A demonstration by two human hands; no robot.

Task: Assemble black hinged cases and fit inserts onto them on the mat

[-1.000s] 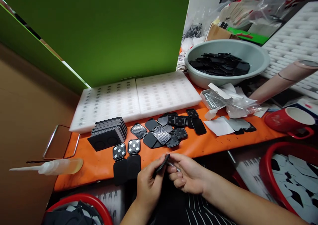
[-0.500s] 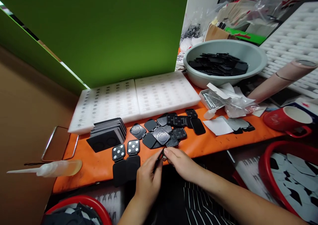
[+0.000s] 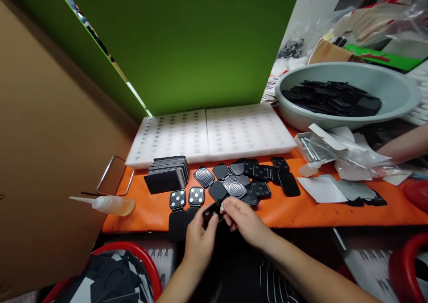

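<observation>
My left hand [image 3: 200, 236] grips a small black hinged piece [image 3: 211, 210] at the front edge of the orange table. Right beside it, my right hand [image 3: 243, 218] pinches a small whitish bit [image 3: 222, 208] against the piece; its exact shape is too small to tell. Beyond my hands lies a loose pile of black square pieces, some with round ribbed faces [image 3: 234, 187]. To the left, two opened black pieces with white dots [image 3: 196, 196] lie side by side. Behind them stands a stack of black cards [image 3: 167, 178].
White foam trays [image 3: 207, 138] lie against the green panel [image 3: 200, 48]. A grey-green basin [image 3: 347, 120] holds black pieces at the right. A glue bottle [image 3: 112, 205] and wire stand [image 3: 113, 178] are at the left. Below is a red tub [image 3: 152, 267]; white paper [image 3: 321, 189] lies right.
The view has swung left, shifting the table contents rightward. The black piece has turned, showing more of its face, and a whitish bit now shows at my right fingertips.
</observation>
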